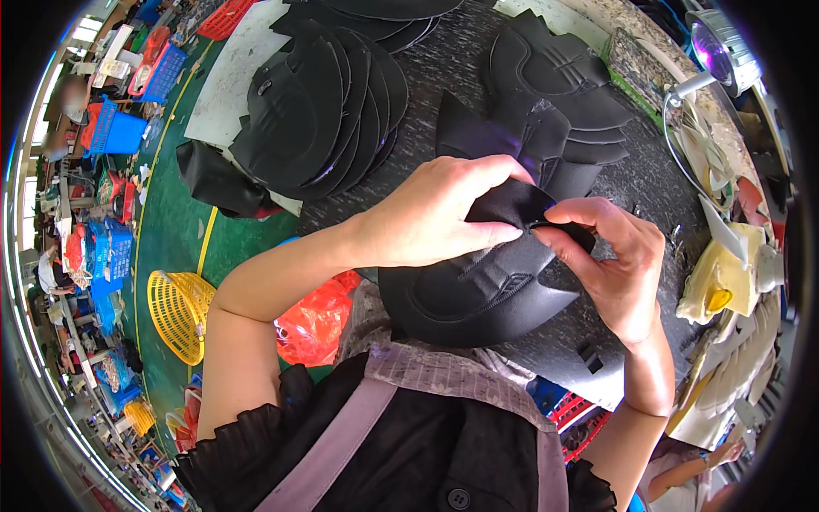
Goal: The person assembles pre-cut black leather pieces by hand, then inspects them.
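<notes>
A black, stitched shoe upper (482,299) lies across the near edge of the dark speckled tabletop. My left hand (435,209) is closed on its far edge, with thumb and fingers pinching a raised flap. Opposite it, my right hand (610,256) pinches the same edge between thumb and forefinger, close to the left fingertips. Part of the flap is hidden by my fingers. Just beyond my hands rest more black uppers (554,64), overlapping one another. A fanned stack of black pieces (299,119) sits at the far left of the table.
A lamp (721,55) stands at the far right, near a yellow cloth (725,277). Left of me are a yellow basket (177,314) and a red plastic bag (316,324). Blue crates (115,128) line the green floor. Another person's arm (695,469) shows at lower right.
</notes>
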A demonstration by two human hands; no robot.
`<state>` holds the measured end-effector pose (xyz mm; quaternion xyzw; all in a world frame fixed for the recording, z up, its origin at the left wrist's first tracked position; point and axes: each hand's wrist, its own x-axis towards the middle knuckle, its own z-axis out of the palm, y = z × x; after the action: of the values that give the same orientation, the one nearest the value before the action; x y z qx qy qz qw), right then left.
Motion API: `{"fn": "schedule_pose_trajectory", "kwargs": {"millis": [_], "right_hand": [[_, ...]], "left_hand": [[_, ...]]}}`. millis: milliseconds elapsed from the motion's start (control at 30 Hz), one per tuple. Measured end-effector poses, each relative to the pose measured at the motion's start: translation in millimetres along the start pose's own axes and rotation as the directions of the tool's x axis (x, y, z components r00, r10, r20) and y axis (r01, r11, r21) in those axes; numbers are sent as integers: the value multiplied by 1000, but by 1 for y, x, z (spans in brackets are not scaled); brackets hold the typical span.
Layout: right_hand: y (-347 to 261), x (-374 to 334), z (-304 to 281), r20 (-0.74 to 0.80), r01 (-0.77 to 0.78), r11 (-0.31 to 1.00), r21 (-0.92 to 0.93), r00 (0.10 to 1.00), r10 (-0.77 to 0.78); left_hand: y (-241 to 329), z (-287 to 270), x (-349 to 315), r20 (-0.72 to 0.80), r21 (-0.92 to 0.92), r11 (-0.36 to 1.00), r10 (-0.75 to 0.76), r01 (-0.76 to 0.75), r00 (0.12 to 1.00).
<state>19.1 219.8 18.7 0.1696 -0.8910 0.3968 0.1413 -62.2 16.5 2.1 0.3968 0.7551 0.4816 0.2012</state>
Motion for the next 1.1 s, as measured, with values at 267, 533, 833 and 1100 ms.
{"fn": "schedule_pose_trajectory", "kwargs": {"millis": [267,533,833,1100], "right_hand": [[-10,3,15,17,81,978,-195,997,-79],[-13,-13,24,58,518,772,-368,842,-537],[2,0,-8,635,-717,496,490,683,360],[-6,-12,2,488,-651,673,350,741,462]], "left_hand": [[0,20,-13,-142,-18,993,110,-114,984],[1,15,-23,-44,-489,863,-166,124,985],[0,21,-25,-124,-134,965,208,-224,970],[-6,24,-25,-98,-138,958,241,-253,966]]}}
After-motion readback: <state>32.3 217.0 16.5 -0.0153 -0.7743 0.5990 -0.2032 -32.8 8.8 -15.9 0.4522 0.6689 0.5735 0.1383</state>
